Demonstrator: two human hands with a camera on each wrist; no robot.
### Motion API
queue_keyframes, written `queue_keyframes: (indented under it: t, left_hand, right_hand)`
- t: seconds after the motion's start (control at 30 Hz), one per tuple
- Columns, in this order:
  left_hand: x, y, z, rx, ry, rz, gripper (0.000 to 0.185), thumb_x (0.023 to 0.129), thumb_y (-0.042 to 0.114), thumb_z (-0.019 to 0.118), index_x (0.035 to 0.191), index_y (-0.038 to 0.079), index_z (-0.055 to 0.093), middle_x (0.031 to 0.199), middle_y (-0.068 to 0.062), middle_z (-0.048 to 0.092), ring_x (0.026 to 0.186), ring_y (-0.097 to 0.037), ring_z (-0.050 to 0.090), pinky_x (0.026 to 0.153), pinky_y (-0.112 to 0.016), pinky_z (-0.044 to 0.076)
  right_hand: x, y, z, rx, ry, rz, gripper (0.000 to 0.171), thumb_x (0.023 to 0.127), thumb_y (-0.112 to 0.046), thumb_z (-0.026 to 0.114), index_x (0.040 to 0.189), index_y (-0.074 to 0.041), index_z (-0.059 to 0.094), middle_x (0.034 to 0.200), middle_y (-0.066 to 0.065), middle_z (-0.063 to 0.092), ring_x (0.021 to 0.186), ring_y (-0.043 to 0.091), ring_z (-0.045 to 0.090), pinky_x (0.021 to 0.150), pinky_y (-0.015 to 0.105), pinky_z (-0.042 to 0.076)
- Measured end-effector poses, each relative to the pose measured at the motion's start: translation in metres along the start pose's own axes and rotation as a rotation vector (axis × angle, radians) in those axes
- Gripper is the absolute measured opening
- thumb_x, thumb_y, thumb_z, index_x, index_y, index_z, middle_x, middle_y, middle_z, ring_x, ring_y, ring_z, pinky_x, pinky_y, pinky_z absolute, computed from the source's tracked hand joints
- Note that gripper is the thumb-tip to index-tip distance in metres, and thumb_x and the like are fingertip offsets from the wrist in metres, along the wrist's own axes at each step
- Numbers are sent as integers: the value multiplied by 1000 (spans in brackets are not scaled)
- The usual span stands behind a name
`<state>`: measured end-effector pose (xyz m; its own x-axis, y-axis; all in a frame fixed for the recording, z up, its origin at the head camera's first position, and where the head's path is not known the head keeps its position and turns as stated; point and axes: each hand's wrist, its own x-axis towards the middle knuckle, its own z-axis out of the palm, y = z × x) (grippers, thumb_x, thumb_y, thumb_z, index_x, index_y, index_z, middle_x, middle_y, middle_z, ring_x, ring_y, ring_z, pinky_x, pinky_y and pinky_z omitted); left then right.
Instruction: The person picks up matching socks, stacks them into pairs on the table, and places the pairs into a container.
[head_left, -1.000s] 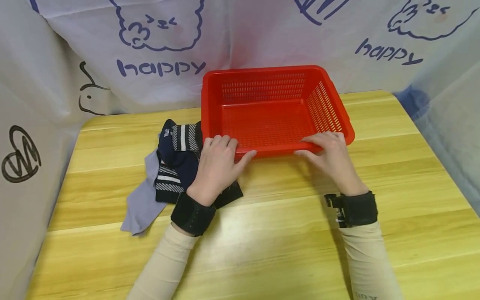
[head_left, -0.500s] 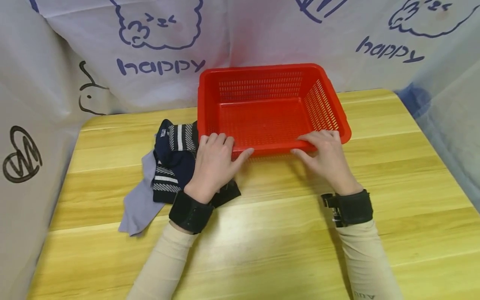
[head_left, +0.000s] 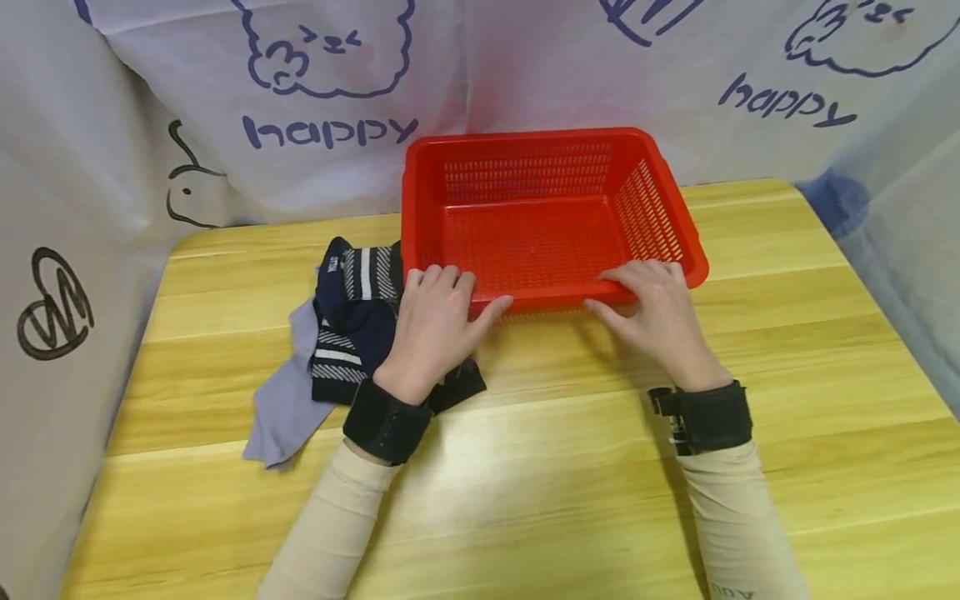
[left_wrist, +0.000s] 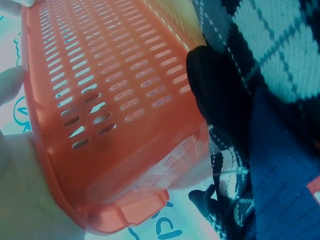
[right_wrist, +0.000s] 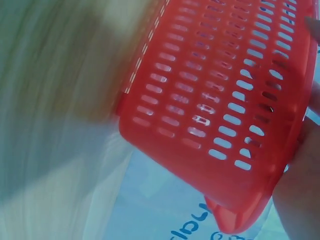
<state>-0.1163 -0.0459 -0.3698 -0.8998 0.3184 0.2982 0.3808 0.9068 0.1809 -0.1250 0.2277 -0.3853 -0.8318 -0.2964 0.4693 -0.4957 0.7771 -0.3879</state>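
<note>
A red plastic basket point(head_left: 532, 242) with slotted walls stands at the back of the table, and nothing lies inside it. My left hand point(head_left: 431, 333) grips its near rim close to the left corner, fingers over the edge and thumb along the front. Further right on the same rim, my right hand point(head_left: 652, 321) holds on with fingers inside and thumb outside. In the left wrist view the slotted wall point(left_wrist: 115, 75) fills the middle, beside dark patterned cloth. The right wrist view has the basket's wall point(right_wrist: 200, 90) and part of my hand point(right_wrist: 300, 185).
Left of the basket lies a pile of dark patterned socks point(head_left: 352, 325), partly under my left forearm and hand. A grey-lilac cloth piece point(head_left: 281, 417) sticks out from beneath it. A white drawn-on sheet point(head_left: 330, 183) hangs behind the wooden table point(head_left: 562, 500).
Both hands keep their grip on the near rim. The whole scene shifts slightly left and then back right in the head view; the basket keeps its place beside the socks.
</note>
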Motion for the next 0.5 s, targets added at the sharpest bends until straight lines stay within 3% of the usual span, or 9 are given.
queue_keyframes:
  t: [0.17, 0.3, 0.43, 0.5]
  left_hand:
    - [0, -3, 0, -97, 41, -14, 46, 96, 51, 53, 98, 7, 65, 90, -9, 66, 86, -26, 58, 82, -39, 37]
    - [2, -6, -5, -238, 195, 9, 33, 98, 38, 57, 99, 6, 66, 92, -9, 68, 88, -26, 61, 81, -38, 41]
    - [4, -8, -11, -291, 393, 78, 24, 98, 24, 57, 88, 4, 67, 81, -9, 68, 75, -25, 62, 71, -35, 47]
    - [3, -9, -13, -299, 446, 115, 25, 98, 20, 56, 80, 4, 66, 70, -8, 64, 64, -23, 60, 60, -31, 47]
  right_hand:
    - [4, -16, 2, 163, 106, -65, 25, 81, -14, 78, 101, -2, 70, 104, 15, 69, 104, 31, 56, 102, 44, 31]
    - [5, -40, 6, 239, 152, -170, 13, 82, -5, 74, 94, 0, 71, 95, 14, 70, 95, 28, 61, 93, 34, 43]
    - [2, -70, 17, 208, -12, -236, 11, 84, -8, 75, 93, -3, 71, 87, 8, 71, 83, 19, 64, 78, 31, 53]
    - [-2, -84, 25, 171, -141, -251, 15, 85, -13, 75, 97, -5, 72, 92, 6, 72, 87, 18, 65, 80, 32, 55]
